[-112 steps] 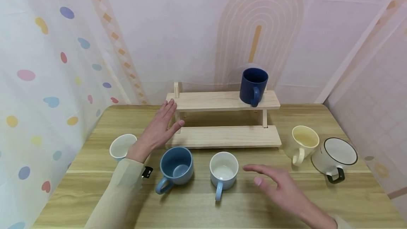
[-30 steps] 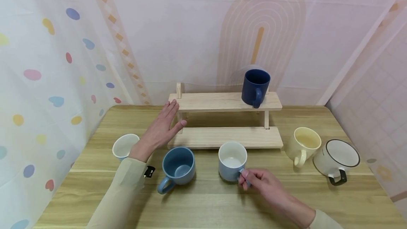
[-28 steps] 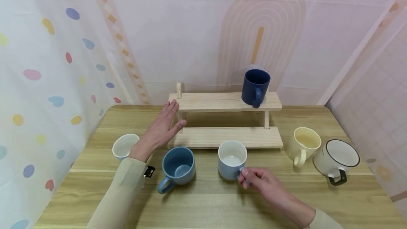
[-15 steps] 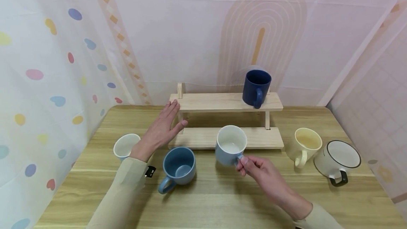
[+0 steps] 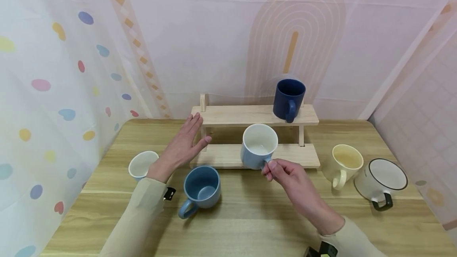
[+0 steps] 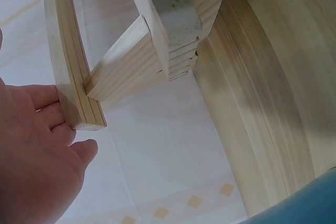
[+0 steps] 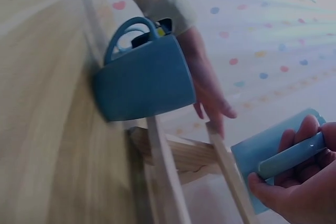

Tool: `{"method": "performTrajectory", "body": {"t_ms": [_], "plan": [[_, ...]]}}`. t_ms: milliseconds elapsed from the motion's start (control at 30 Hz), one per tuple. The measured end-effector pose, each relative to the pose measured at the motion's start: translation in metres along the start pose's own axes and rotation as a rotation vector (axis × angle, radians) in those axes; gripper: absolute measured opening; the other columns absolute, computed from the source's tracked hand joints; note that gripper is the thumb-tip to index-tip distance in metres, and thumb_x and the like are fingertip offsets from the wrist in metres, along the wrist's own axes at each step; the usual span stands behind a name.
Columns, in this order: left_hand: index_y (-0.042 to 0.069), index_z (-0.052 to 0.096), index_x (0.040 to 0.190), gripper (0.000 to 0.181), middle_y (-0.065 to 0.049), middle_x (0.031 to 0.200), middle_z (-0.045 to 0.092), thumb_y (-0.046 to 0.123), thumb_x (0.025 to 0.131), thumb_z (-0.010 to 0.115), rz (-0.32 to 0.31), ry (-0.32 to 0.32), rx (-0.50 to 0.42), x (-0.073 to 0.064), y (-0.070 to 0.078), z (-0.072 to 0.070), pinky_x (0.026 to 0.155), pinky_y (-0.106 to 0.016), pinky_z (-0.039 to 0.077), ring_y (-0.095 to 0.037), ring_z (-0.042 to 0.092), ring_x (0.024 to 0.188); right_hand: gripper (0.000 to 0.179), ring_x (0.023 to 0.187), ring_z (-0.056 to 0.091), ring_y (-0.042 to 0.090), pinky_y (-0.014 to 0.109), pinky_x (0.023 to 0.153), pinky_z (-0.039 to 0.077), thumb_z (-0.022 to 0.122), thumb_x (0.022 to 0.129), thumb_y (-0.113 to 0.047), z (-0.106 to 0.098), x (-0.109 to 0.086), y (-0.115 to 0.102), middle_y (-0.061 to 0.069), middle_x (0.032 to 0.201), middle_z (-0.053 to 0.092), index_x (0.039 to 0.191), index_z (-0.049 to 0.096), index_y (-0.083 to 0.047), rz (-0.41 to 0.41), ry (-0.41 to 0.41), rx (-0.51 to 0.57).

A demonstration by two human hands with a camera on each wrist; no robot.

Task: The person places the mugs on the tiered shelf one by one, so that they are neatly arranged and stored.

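Note:
In the head view my right hand (image 5: 294, 183) grips the handle of a light blue mug (image 5: 255, 156) with a white inside. That mug hangs in the air before the two-tier wooden shelf (image 5: 228, 156), over its lower board. With fingers straight, my left hand (image 5: 180, 148) rests on the left end of the upper board; the left wrist view shows its fingers (image 6: 50, 114) against the board's end. A dark blue mug (image 5: 284, 102) stands on the upper board at the right. Just right of my left forearm sits a medium blue mug (image 5: 203, 187) on the table.
Partly behind my left wrist stands a white-lined cup (image 5: 142, 163). At the right are a pale yellow mug (image 5: 340, 165) and a white mug (image 5: 380, 179) with black rim and handle. A patterned curtain (image 5: 214, 43) surrounds the wooden table (image 5: 235, 237).
My right hand took hold of the light blue mug's handle, lifted the mug off the table and carried it forward to the shelf. The left hand keeps its place on the shelf.

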State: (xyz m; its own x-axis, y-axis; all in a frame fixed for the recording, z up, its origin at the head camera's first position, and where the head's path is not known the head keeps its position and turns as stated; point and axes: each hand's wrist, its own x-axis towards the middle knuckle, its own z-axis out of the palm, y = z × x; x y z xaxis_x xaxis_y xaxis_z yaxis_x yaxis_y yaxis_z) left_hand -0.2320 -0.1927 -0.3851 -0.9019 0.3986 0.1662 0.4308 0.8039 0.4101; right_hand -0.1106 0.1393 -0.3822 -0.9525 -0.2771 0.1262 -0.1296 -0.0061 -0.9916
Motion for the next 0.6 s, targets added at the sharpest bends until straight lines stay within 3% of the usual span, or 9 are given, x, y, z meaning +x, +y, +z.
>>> {"method": "performTrajectory", "body": {"t_ms": [300, 600], "plan": [[0.003, 0.02, 0.164, 0.088, -0.01, 0.173, 0.01, 0.064, 0.105, 0.04, -0.003, -0.001, 0.002, -0.001, 0.0, 0.001, 0.127, -0.051, 0.014, -0.027, 0.001, 0.16, 0.037, 0.097, 0.06, 0.018, 0.028, 0.093, 0.053, 0.052, 0.111, -0.023, 0.006, 0.018, -0.013, 0.004, 0.089, 0.063, 0.105, 0.064, 0.012, -0.007, 0.054, 0.055], [0.003, 0.02, 0.164, 0.088, -0.009, 0.173, 0.009, 0.065, 0.105, 0.04, -0.005, -0.003, -0.003, 0.001, 0.0, 0.003, 0.127, -0.052, 0.014, -0.027, 0.0, 0.16, 0.033, 0.103, 0.061, 0.022, 0.029, 0.102, 0.052, 0.053, 0.11, -0.021, 0.007, 0.037, -0.022, 0.012, 0.098, 0.065, 0.099, 0.065, 0.007, -0.019, 0.106, 0.084]]}}
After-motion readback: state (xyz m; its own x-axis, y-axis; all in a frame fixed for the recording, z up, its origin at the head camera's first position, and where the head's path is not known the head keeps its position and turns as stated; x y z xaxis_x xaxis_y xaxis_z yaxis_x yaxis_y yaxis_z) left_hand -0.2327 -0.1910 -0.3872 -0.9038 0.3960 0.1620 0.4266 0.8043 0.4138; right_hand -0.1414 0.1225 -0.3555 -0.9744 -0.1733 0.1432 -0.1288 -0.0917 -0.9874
